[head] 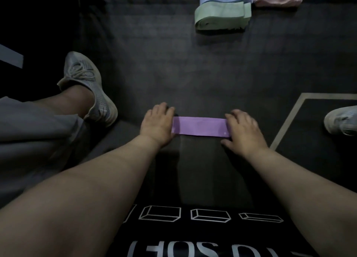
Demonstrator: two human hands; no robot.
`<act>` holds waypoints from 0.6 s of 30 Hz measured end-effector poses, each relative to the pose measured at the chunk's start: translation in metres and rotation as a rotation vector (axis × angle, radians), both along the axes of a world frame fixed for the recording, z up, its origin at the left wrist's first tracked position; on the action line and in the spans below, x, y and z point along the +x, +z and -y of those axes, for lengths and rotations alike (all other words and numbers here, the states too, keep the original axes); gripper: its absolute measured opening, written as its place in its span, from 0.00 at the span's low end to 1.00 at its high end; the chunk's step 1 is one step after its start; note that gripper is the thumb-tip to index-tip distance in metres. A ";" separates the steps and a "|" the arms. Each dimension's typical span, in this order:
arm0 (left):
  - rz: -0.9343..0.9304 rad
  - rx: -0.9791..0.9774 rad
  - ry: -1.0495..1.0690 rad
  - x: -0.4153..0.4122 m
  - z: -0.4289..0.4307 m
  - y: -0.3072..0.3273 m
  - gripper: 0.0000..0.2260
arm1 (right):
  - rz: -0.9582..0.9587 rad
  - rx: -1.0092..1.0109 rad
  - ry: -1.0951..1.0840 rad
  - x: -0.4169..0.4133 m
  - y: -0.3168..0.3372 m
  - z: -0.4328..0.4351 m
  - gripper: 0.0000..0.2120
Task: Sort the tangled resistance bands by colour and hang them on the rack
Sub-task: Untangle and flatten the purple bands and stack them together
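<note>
left fingers [165, 110] flat, pressing purple band [200, 126] | right fingers [235, 116] same | band flat, smooth

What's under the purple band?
The purple band lies flat on the dark floor. The left hand and right hand rest on its ends, partly hiding them.

Large white letters [183, 250] are running upside down to me across the black panel [193, 231] at the bottom edge. I am making out only "SOF", the frame cutting off the rest. Beyond them, three white outline drawings of boxes [210, 215] are sitting in a row.
</note>
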State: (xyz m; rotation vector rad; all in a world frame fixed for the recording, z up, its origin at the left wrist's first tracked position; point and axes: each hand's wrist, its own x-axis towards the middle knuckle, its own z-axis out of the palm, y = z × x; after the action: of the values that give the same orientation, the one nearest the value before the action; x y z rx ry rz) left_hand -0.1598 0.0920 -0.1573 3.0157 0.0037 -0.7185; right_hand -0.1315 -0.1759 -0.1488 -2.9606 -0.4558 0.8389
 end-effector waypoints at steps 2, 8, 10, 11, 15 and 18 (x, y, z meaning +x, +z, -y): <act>-0.038 0.002 -0.088 0.000 0.005 -0.007 0.34 | -0.065 -0.039 0.083 0.001 -0.004 -0.006 0.49; -0.046 0.041 -0.169 0.002 0.012 -0.015 0.21 | -0.093 -0.107 0.148 0.007 -0.011 -0.013 0.38; -0.046 0.042 -0.178 0.003 0.011 -0.013 0.18 | -0.062 -0.074 0.147 0.008 -0.014 -0.011 0.28; -0.049 0.038 -0.177 0.004 0.011 -0.013 0.17 | -0.053 -0.073 0.154 0.008 -0.015 -0.010 0.27; -0.084 0.005 -0.132 0.006 0.011 -0.011 0.20 | -0.045 -0.105 0.174 0.005 -0.019 -0.012 0.26; -0.078 -0.001 -0.130 0.001 0.010 -0.011 0.28 | -0.048 -0.112 0.155 0.003 -0.019 -0.013 0.32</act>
State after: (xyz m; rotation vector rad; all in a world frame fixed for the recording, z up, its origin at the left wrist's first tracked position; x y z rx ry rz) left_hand -0.1584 0.0817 -0.1683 3.0073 -0.1915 -0.8454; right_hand -0.1287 -0.1630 -0.1674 -3.0287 -0.6640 0.9791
